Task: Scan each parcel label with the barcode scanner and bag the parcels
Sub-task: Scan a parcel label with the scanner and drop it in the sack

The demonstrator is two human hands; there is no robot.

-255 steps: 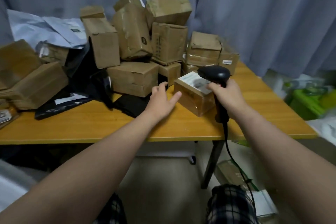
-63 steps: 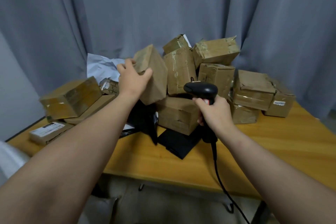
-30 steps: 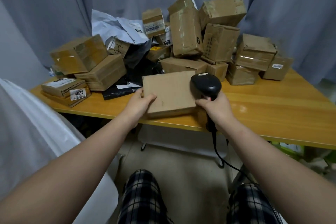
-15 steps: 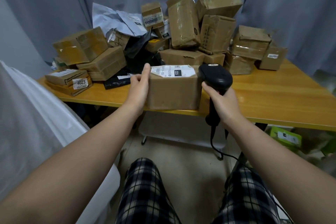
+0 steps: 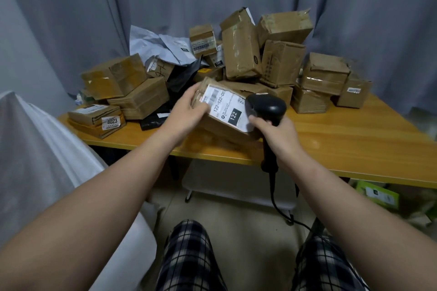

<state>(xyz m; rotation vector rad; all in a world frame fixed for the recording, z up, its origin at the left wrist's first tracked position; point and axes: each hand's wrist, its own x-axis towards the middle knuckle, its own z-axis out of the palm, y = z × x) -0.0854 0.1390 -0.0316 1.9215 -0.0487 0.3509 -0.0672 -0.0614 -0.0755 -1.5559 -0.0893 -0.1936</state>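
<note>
The left hand [image 5: 186, 111] grips the left end of a brown cardboard parcel [image 5: 222, 129], fingers curled over its top. Half a second ago this box sat level at the front edge of the yellow wooden worktop [image 5: 354, 139]; now it is held above that edge and tilted, its white shipping label [image 5: 227, 107] marked 122 turned up towards the camera. The right hand [image 5: 279, 134] is wrapped round the handle of the black corded barcode scanner [image 5: 267, 106], whose head now sits just beside the label's right edge. A white bag [image 5: 35, 149] hangs at the left.
</note>
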